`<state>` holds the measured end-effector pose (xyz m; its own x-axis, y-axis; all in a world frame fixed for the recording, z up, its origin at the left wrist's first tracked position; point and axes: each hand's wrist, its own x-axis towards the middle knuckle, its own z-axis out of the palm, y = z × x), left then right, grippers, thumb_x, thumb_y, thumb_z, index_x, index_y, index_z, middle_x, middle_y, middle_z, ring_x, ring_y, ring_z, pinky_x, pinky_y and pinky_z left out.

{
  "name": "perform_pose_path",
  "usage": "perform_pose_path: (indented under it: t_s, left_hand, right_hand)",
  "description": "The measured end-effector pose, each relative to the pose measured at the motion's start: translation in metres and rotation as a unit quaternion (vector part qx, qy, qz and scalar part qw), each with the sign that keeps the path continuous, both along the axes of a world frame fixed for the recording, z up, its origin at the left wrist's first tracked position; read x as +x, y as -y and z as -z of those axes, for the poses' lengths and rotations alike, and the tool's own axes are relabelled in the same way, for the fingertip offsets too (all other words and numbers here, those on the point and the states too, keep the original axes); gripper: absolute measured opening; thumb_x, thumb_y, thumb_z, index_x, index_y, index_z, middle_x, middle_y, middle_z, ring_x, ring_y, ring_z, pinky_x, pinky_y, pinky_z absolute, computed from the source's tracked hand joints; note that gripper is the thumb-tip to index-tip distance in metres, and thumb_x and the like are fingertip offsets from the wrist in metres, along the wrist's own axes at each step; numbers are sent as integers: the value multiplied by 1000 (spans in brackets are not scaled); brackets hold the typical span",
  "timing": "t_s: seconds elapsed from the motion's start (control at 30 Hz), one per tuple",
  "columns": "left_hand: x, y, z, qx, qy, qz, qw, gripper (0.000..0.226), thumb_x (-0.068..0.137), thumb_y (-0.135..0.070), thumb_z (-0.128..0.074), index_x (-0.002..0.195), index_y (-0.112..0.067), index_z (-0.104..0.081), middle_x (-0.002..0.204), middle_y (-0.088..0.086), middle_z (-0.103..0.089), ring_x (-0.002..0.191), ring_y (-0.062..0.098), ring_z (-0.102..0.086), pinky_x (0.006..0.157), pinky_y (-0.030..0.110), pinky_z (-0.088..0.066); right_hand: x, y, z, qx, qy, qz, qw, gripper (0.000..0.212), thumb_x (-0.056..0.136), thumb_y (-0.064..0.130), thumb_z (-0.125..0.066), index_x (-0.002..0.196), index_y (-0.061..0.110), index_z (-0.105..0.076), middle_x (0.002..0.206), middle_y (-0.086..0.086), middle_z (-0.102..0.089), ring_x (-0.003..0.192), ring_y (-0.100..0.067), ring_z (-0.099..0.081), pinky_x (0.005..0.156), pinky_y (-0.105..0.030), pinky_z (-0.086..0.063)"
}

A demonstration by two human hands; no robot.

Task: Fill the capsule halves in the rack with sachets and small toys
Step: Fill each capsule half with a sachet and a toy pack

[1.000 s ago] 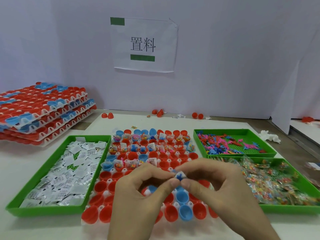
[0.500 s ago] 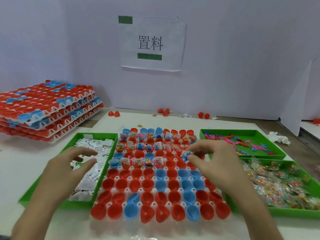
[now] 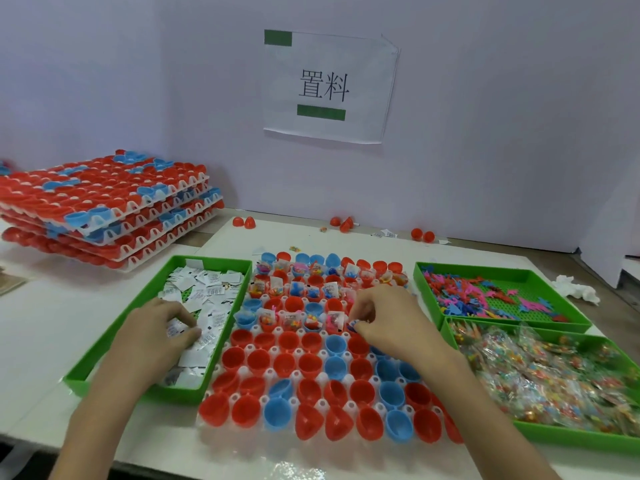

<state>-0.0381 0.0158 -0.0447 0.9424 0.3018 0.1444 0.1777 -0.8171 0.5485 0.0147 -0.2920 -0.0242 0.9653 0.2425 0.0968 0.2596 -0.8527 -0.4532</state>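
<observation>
Left hand (image 3: 162, 336): at 9 o'clock from the rack (image 3: 293, 375), down in the sachet tray (image 3: 138, 393). My thumb and fingers are curled onto one sachet (image 3: 176, 330), which is not yet lifted clear of the pile.
Right hand (image 3: 388, 323): over the rack's 3 o'clock side. My fingertips pinch a small blue toy (image 3: 353, 323) just above the right end of the nearest filled row.
Done: the rows toward 12 o'clock hold filled halves (image 3: 311, 320), with sachets and toys showing in them. I cannot tell whether every cup there has both.
Left: the rows toward 6 o'clock are empty halves (image 3: 284, 363), red and blue, with nothing in them.
Progress: I judge it roughly half complete.
Next: the toy goes in, and then the sachet follows.
Supply: the toy tray (image 3: 485, 269) sits at 2 o'clock and the packet tray (image 3: 571, 441) at 4 o'clock. Both are well stocked.
</observation>
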Motion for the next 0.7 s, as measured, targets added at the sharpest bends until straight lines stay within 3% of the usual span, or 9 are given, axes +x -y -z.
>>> perform_pose_path:
  t_s: [0.07, 0.23, 0.37, 0.47, 0.57, 0.63, 0.7]
  left_hand:
    - [-1, 0, -1, 5, 3, -4, 1000, 12, 80, -22, -80, 80, -24, -69, 100, -1, -55, 100, 22, -52, 89, 39, -43]
    - [-2, 1, -3, 6, 11, -4, 1000, 15, 79, -24, -82, 78, -27, -68, 92, -2, -56, 89, 20, -55, 77, 36, -43]
    - [-1, 0, -1, -17, 15, 4, 1000, 20, 80, -18, -81, 72, -31, -67, 81, -3, -64, 78, 14, -59, 70, 37, -49]
    - [-2, -2, 1, -36, 17, 2, 999, 21, 82, -14, -78, 76, -32, -69, 75, -5, -68, 74, 13, -63, 73, 38, -54]
    - [-1, -2, 2, -43, 22, 8, 999, 23, 83, -12, -76, 79, -33, -69, 75, -6, -68, 71, 12, -64, 68, 34, -53]
    - [0, -2, 4, -46, 28, 9, 998, 23, 84, -12, -75, 80, -33, -68, 85, -7, -65, 73, 9, -61, 64, 30, -47]
    - [1, -2, 4, -33, 28, 7, 999, 17, 85, -15, -75, 87, -31, -69, 97, -5, -59, 78, 10, -59, 68, 32, -44]
  right_hand:
    - [1, 2, 3, 13, -1, -2, 1000, 29, 87, 11, -69, 76, 37, -67, 76, 21, -60, 74, 4, -58, 66, -9, -46]
    - [3, 13, -4, 51, -27, -31, 998, 18, 90, 23, -71, 85, 41, -69, 84, 19, -65, 81, 2, -61, 70, -12, -48]
    - [11, 45, -14, 99, 19, 44, 994, 19, 91, 24, -69, 89, 43, -65, 92, 20, -66, 82, 2, -61, 64, -11, -44]
    - [23, 86, -12, 41, 54, 174, 982, 15, 92, 26, -66, 105, 31, -72, 108, 6, -71, 95, -11, -64, 83, -33, -53]
    - [23, 124, 2, -77, 3, 264, 962, 28, 95, 36, -61, 122, 29, -67, 124, -1, -66, 112, -25, -60, 103, -49, -46]
    - [22, 134, 11, -61, -2, 280, 958, 22, 96, 37, -61, 116, 31, -70, 121, 0, -68, 110, -24, -61, 102, -48, -46]
    - [22, 134, 14, -23, 23, 276, 961, 9, 95, 31, -63, 98, 33, -71, 106, 5, -72, 96, -18, -63, 91, -43, -52]
